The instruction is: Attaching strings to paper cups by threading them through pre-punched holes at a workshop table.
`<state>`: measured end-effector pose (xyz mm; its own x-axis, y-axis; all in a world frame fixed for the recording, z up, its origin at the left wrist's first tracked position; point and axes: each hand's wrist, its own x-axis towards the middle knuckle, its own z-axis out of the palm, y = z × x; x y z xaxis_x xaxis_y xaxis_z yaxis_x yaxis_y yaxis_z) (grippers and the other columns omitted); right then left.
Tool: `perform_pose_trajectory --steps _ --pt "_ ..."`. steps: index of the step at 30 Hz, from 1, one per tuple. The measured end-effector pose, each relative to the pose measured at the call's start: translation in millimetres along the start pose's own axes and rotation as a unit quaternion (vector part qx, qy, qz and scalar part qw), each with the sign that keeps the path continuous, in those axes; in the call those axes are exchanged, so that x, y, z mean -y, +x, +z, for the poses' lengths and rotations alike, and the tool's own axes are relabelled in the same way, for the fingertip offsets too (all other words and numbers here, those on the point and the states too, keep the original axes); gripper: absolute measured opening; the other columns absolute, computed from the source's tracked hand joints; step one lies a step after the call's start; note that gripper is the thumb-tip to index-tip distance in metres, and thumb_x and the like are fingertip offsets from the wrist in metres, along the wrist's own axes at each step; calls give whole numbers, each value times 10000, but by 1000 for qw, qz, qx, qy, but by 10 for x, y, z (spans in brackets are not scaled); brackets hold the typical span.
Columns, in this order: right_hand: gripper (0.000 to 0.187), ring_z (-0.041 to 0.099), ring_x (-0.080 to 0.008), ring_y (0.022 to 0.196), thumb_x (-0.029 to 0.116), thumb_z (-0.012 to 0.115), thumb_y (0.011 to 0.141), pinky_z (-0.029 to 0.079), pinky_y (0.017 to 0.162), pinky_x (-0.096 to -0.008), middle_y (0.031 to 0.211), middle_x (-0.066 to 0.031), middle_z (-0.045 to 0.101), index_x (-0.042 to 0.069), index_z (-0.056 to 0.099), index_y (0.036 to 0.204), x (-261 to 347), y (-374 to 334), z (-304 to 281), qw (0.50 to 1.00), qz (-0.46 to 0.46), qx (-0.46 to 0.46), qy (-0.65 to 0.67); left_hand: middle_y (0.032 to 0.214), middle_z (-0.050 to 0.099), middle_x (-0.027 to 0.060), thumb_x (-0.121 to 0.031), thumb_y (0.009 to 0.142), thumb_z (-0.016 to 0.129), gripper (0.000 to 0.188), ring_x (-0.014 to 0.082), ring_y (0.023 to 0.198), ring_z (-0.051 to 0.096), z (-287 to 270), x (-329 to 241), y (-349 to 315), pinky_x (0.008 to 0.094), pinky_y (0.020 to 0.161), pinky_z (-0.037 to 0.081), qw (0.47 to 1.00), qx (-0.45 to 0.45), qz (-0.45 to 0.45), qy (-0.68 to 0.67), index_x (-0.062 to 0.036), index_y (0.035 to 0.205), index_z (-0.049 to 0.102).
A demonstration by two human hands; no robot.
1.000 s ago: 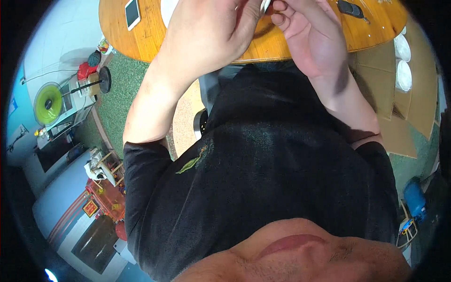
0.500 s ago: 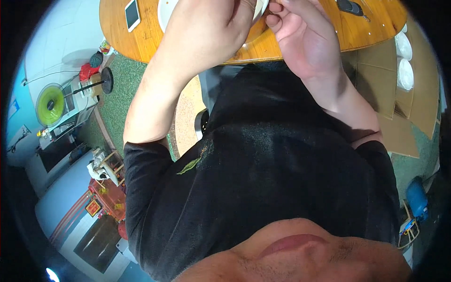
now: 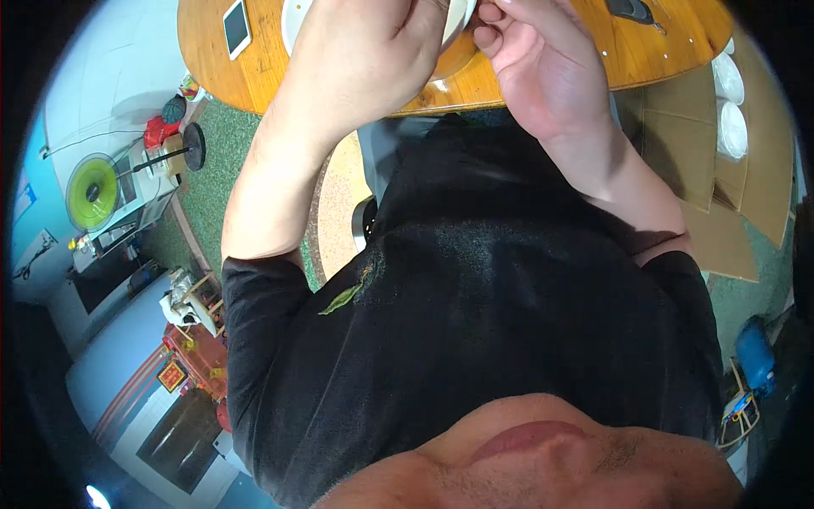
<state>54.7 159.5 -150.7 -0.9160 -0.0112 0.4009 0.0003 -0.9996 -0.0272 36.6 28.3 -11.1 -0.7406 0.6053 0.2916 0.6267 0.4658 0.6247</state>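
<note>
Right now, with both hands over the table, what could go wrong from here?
The left hand covers much of the white dish, so a careless wrist movement might bump or tip it.

The phone lies on the wooden table to the left of that dish; anything spilling that way could reach it.

The right hand and the left are cut off by the picture's upper edge, so a slip there might go unseen.
</note>
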Motion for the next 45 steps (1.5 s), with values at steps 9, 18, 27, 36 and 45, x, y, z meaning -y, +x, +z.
perform_pose_trajectory --steps 9,18,27,36,45 --pt "112 611 -121 859 86 617 958 471 780 -290 926 7 660 134 631 1058 9 -20 236 944 34 -244 -221 1020 669 111 -57 1088 450 109 147 877 654 0 73 -53 283 793 518 992 18 -47 -113 2 1056 537" --pt "162 584 -116 881 79 590 974 458 778 -283 988 -5 645 96 617 1133 71 33 -107 998 47 -7 41 1077 683 138 -89 1084 487 114 206 932 672 2 80 -37 334 841 525 999 21 -15 -29 6 1091 549" --pt "73 621 -121 802 51 636 982 480 719 -250 926 -35 661 85 572 987 148 123 500 908 -7 -270 -320 1151 672 202 -2 1004 561 26 333 1051 657 54 196 -91 388 944 495 999 -18 -13 -35 -11 1028 559" --pt "178 628 -100 720 -34 663 947 496 655 -218 857 -75 678 71 527 901 256 514 428 887 67 -79 -451 978 666 52 -23 1016 606 26 115 841 628 -144 202 -80 259 744 501 960 21 -187 -209 -15 991 611" --pt "225 607 -65 716 -72 707 895 504 645 -197 838 -46 671 59 526 870 235 777 714 798 46 -56 -599 852 672 14 -40 1030 593 79 77 721 615 -346 178 102 220 660 496 921 5 -252 -298 2 984 641"
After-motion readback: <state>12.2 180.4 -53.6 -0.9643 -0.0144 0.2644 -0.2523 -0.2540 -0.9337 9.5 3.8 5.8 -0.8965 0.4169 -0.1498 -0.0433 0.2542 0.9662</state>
